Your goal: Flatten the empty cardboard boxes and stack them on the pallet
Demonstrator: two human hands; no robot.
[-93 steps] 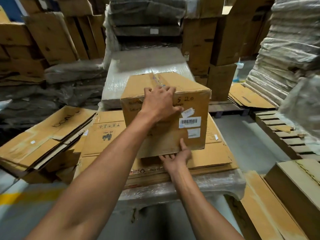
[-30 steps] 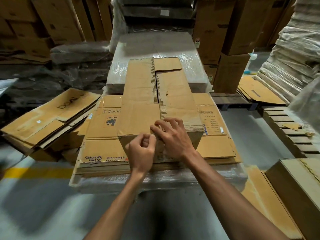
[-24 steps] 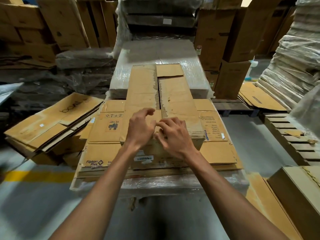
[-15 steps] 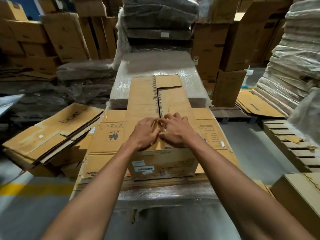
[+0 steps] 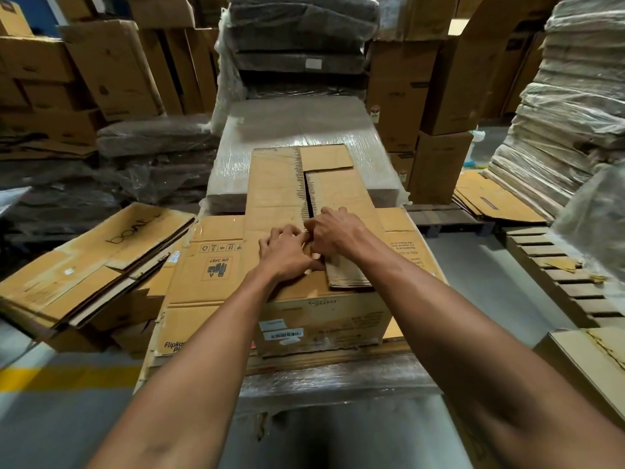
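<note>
Work is only partly done. Flat boxes (image 5: 203,265) already lie in a stack, and one box (image 5: 321,319) sits on top of them. It is not flat yet, because its near wall stands up. Its long flaps (image 5: 277,184) are open and lie pointing away from the person. The left hand (image 5: 287,253) and the right hand (image 5: 334,235) are side by side at the slit between the flaps, fingers curled round the flap edges. Another box (image 5: 592,360) waits low on the right, cut off by the picture edge. Plastic wrap (image 5: 338,377) hides the pallet under the stack. The fingertips are tucked out of sight, and so is the inside of the box.
</note>
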